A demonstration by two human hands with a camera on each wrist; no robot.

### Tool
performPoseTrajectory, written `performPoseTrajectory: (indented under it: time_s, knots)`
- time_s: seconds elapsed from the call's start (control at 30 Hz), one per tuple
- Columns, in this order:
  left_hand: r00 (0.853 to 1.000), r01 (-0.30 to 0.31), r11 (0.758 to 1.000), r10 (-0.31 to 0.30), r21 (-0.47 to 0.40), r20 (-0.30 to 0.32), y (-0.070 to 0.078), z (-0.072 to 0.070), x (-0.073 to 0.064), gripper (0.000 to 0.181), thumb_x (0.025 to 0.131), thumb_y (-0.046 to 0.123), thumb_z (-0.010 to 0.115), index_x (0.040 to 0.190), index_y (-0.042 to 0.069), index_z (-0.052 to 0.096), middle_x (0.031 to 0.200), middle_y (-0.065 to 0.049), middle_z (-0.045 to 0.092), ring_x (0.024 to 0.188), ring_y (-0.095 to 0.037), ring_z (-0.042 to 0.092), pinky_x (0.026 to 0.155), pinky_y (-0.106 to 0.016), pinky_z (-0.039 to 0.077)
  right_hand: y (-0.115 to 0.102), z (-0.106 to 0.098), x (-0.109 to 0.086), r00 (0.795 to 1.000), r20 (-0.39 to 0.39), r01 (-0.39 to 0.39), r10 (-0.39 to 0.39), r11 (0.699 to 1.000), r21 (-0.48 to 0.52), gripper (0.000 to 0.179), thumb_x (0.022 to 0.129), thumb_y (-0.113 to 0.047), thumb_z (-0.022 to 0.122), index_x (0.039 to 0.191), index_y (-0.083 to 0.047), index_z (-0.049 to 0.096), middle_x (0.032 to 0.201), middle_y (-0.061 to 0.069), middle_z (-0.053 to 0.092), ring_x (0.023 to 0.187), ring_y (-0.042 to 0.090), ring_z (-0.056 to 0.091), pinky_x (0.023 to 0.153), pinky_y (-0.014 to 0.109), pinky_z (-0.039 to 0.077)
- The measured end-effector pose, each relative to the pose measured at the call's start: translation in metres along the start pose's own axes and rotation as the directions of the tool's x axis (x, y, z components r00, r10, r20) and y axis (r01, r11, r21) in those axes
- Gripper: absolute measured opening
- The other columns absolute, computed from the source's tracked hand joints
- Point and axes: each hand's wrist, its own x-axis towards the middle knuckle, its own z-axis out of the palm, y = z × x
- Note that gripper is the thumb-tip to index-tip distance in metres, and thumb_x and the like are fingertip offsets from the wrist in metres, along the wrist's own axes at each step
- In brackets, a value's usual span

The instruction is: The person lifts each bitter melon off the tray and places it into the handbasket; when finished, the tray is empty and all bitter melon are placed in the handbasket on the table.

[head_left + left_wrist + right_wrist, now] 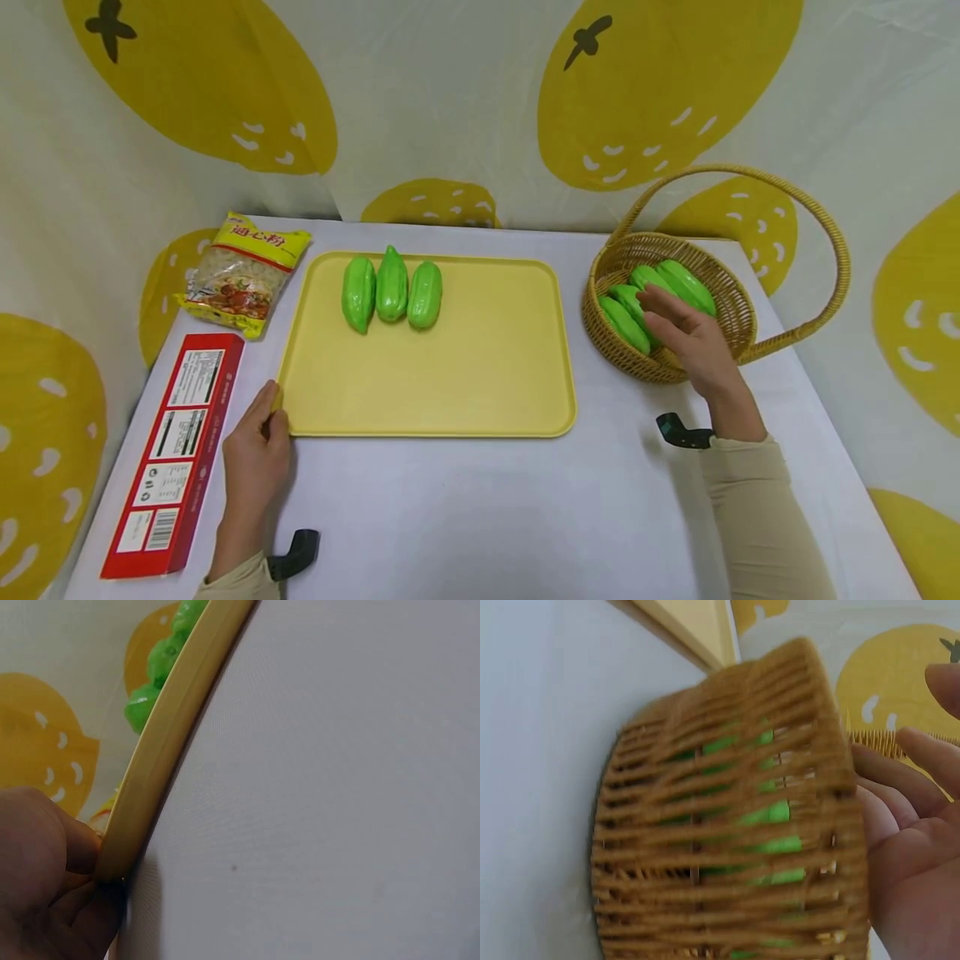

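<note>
My left hand (258,446) grips the near left corner of the yellow tray (487,375), thumb and fingers on its rim (142,787) in the left wrist view. On the tray's far left part, three glossy green, ridged, oblong fruits (392,287) lie side by side. Over the wicker basket (633,358) hovers my right hand (697,346), fingers loosely extended and holding nothing. Several more green fruits (684,285) lie inside, partly covered by that hand. Through the weave in the right wrist view, green patches (769,825) show, with the right hand (915,817) at the rim.
Left of the tray lie a yellow bag of pasta (243,275) and a long red box (172,458). The basket's tall handle (836,250) arches up and leans to the right. A patterned curtain (435,100) stands behind the white table (450,517).
</note>
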Motion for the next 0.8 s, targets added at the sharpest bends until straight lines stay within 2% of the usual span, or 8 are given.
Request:
performPoseTrajectory:
  time_s: [0.13, 0.27, 0.43, 0.6, 0.8]
  knots:
    - [1.000, -0.004, 1.000, 0.004, 0.000, -0.006, 0.000, -0.001, 0.000, 0.049, 0.108, 0.017, 0.047, 0.157, 0.017, 0.038, 0.163, -0.001, 0.040, 0.152, -0.022, 0.038, 0.118, -0.050, 0.041, -0.007, 0.009, 0.002, 0.999, -0.015, 0.047, -0.046, 0.997, 0.063, 0.056, 0.105, -0.027, 0.057, 0.158, -0.020, 0.041, 0.158, 0.006, 0.049, 0.134, -0.003, 0.049, 0.097, 0.002, 0.044]
    - [1.000, -0.005, 1.000, 0.005, -0.005, -0.006, -0.001, 0.000, 0.001, 0.049, 0.108, 0.017, 0.047, 0.157, 0.018, 0.038, 0.163, -0.001, 0.041, 0.152, -0.021, 0.038, 0.119, -0.049, 0.040, -0.013, 0.020, 0.007, 0.994, -0.055, 0.104, -0.097, 0.983, 0.152, 0.053, 0.104, -0.020, 0.059, 0.155, -0.013, 0.046, 0.155, 0.004, 0.053, 0.135, 0.001, 0.051, 0.099, 0.004, 0.045]
    - [1.000, -0.018, 1.000, 0.018, -0.011, -0.006, -0.001, 0.000, 0.003, 0.049, 0.108, 0.016, 0.046, 0.156, 0.017, 0.038, 0.163, -0.001, 0.041, 0.152, -0.021, 0.038, 0.119, -0.049, 0.040, -0.022, 0.034, 0.012, 0.988, -0.083, 0.139, -0.129, 0.981, 0.133, 0.053, 0.105, -0.021, 0.058, 0.154, -0.008, 0.045, 0.155, 0.006, 0.053, 0.137, 0.003, 0.051, 0.101, 0.004, 0.046]
    - [1.000, -0.020, 1.000, 0.020, -0.010, -0.012, -0.002, 0.000, 0.003, 0.049, 0.108, 0.015, 0.047, 0.156, 0.015, 0.039, 0.162, -0.002, 0.041, 0.152, -0.021, 0.039, 0.119, -0.049, 0.040, -0.031, 0.048, 0.018, 0.989, -0.061, 0.143, -0.134, 0.973, 0.182, 0.056, 0.105, -0.021, 0.058, 0.154, -0.001, 0.042, 0.156, 0.015, 0.050, 0.138, 0.007, 0.052, 0.101, 0.006, 0.048]
    - [1.000, -0.016, 1.000, 0.016, -0.008, -0.010, -0.001, 0.000, 0.001, 0.049, 0.108, 0.014, 0.047, 0.156, 0.015, 0.039, 0.162, -0.002, 0.041, 0.152, -0.022, 0.039, 0.119, -0.049, 0.040, -0.038, 0.069, 0.027, 0.990, -0.010, 0.142, -0.144, 0.968, 0.207, 0.054, 0.105, -0.019, 0.057, 0.154, -0.002, 0.042, 0.156, 0.025, 0.045, 0.136, 0.005, 0.054, 0.103, 0.007, 0.047]
